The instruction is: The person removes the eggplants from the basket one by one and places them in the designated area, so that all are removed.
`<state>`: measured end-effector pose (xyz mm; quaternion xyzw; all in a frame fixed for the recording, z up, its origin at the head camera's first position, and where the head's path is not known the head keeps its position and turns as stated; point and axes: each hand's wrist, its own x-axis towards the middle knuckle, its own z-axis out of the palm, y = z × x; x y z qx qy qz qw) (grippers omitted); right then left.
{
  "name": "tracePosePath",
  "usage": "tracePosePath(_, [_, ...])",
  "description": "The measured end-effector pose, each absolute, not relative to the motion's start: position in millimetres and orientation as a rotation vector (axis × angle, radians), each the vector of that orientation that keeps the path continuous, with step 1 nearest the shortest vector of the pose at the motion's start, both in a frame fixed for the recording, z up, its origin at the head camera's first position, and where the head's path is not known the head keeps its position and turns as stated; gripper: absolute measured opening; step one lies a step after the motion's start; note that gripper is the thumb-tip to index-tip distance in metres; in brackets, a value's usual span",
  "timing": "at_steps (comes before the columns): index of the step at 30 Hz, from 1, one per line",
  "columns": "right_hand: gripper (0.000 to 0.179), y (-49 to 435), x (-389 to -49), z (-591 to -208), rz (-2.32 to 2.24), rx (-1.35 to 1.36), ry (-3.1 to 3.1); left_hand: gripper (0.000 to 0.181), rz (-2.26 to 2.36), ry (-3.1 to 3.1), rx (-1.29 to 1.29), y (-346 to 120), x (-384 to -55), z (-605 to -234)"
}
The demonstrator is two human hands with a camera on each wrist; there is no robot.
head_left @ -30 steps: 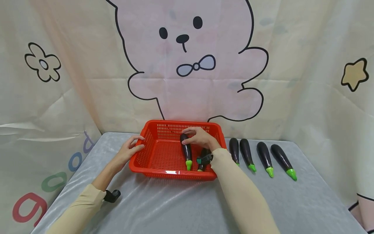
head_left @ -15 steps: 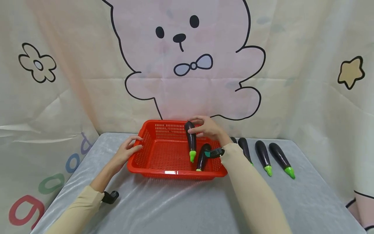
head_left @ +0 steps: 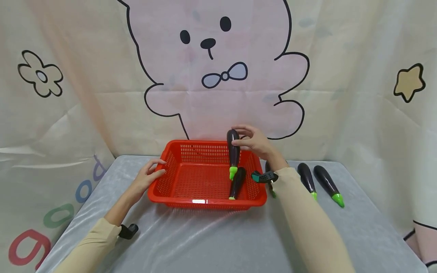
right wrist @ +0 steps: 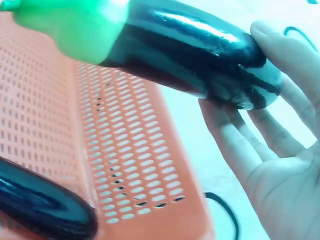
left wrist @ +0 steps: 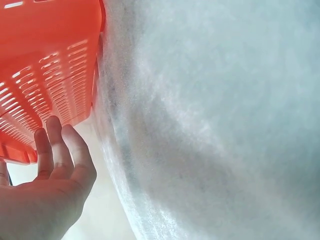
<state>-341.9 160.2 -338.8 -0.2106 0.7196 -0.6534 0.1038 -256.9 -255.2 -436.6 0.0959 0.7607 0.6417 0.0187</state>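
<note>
My right hand (head_left: 254,143) pinches a dark purple eggplant (head_left: 233,149) near its broad end, thumb on one side and fingers on the other. The eggplant hangs nearly upright over the back right of a red plastic basket (head_left: 207,203), its green cap (right wrist: 95,30) pointing down in the head view. Inside, a second eggplant (head_left: 238,184) lies along the basket's right side. My left hand (head_left: 145,177) is at the basket's left end; in the left wrist view its fingers (left wrist: 60,150) reach loosely up to the slotted wall.
Right of the basket, two eggplants (head_left: 306,178) (head_left: 328,184) lie on the grey cloth-covered table (head_left: 205,242). Another eggplant (head_left: 272,189) is mostly hidden behind my right wrist. A curtain (head_left: 341,94) printed with a bear hangs behind the table.
My right hand has lifted the eggplant up from the basket floor and carried it right and back, uncovering the second eggplant. The left hand stays at the basket's left end.
</note>
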Motion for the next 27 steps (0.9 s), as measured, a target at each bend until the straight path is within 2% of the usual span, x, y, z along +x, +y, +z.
tracePosePath(9, [0.057, 208.4, -329.7, -315.7, -2.039, -0.667, 2.097, 0.04, 1.958, 2.41, 0.311, -255.1, -256.5, -434.5])
tracePosePath(27, [0.057, 314.4, -300.1, -322.1, -1.976, -0.538, 2.31, 0.039, 1.965, 2.412, 0.256, -252.2, -255.3, -436.2])
